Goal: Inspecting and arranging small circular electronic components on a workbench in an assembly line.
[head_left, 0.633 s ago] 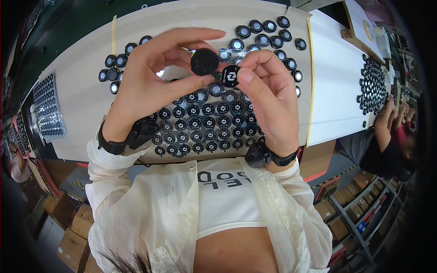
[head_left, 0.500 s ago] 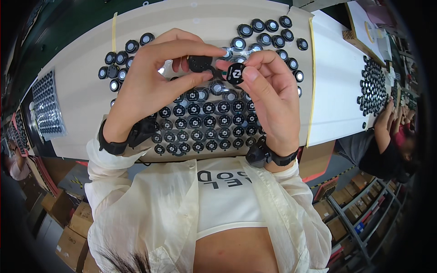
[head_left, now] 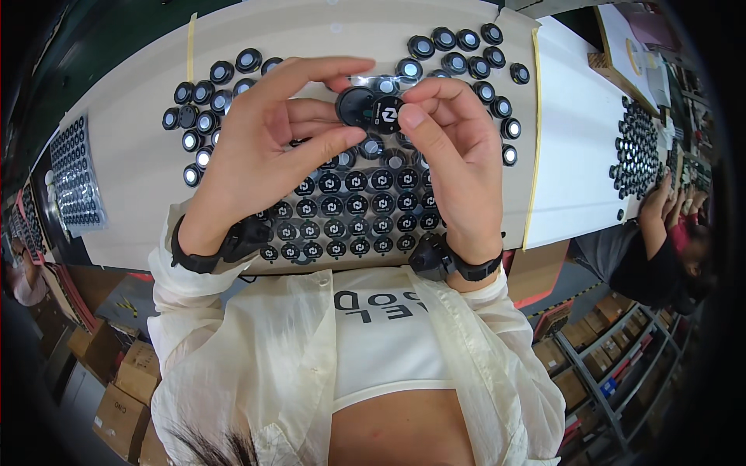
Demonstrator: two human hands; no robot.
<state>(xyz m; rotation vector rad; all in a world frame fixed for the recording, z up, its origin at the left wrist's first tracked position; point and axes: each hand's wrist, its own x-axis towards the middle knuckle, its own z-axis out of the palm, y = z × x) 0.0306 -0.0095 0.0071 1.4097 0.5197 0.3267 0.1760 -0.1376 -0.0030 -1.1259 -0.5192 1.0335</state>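
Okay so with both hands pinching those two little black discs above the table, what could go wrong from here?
1. The left hand and right hand hold the plain black disc and the marked disc only by fingertip grip; either might slip and fall.
2. A dropped piece would likely land on the neat rows of discs directly below and knock them out of line.
3. It could also mix into the loose caps nearby.

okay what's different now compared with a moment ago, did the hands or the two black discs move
The left hand and right hand have drawn together: the plain black disc and the printed black disc, held slightly apart before, now meet edge to edge, overlapping. Each hand keeps its own disc. The rows of discs on the table are unchanged.
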